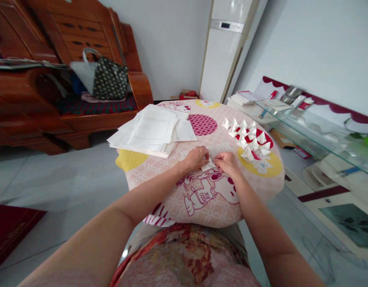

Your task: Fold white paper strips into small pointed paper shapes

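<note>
Between my hands, near the middle of the round table, is a small folded piece of white paper [208, 165]. My left hand [197, 158] is closed on its left side, fingers bent over the paper. My right hand [227, 162] is pinched at its right edge, thumb and forefinger together. To the right of my hands stand several folded white paper shapes [246, 137] with pointed tips, grouped in loose rows. A stack of white paper sheets [151, 129] lies to the left, some sheets askew.
A patterned cloth [172, 199] covers the table. On the right is a glass-shelved stand [306, 127] holding papers and cups. A wooden bench [103, 115] with a dark patterned bag [110, 77] stands at the left. A tall white cabinet unit [221, 59] is behind.
</note>
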Demonstrator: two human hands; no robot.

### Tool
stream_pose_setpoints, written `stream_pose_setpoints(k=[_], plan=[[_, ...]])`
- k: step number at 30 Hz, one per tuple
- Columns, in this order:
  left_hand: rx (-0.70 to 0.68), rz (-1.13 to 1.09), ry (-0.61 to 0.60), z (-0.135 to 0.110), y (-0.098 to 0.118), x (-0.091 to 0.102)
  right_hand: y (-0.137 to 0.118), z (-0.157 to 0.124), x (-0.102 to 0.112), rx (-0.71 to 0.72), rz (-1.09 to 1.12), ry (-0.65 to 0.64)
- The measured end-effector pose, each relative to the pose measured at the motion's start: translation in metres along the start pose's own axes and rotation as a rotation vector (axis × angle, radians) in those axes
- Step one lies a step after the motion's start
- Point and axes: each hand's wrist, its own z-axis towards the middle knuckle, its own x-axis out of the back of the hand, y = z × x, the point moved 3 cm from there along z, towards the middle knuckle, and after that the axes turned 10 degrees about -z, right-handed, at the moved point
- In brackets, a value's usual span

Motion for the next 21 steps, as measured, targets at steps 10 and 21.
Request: stream_pose_setpoints(k=[10,21], plan=[[0.070,-0.272,-0.020,0.012,-0.013,0.000,-0.003,0.003,-0.001,0.197,-0.149,0.078],[0.192,-1.099,0.012,0.003,-0.012,0.000,-0.006,-0.006,-0.006,0.057,0.447,-0.310]])
